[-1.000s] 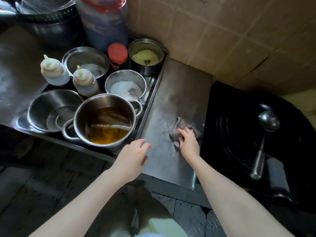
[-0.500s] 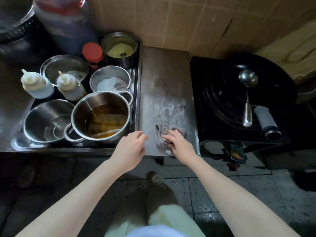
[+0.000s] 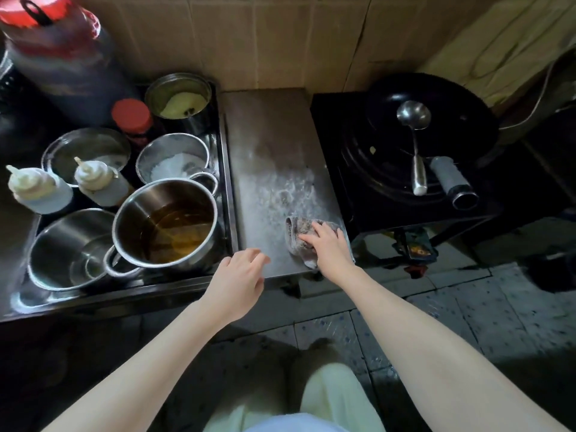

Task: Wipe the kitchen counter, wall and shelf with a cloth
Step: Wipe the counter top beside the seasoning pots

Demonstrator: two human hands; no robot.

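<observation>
One crumpled, mottled grey cloth [image 3: 295,228] sits under the right hand [image 3: 331,247].

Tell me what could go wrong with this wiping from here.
1. The cloth under the right hand lies at the front right corner of the counter. A stroke further toward the person could drag it off the edge.
2. The left hand hovers close to the open pot of amber liquid beside the counter. A bump or a wide leftward sweep might slop it onto the wiped surface.
</observation>
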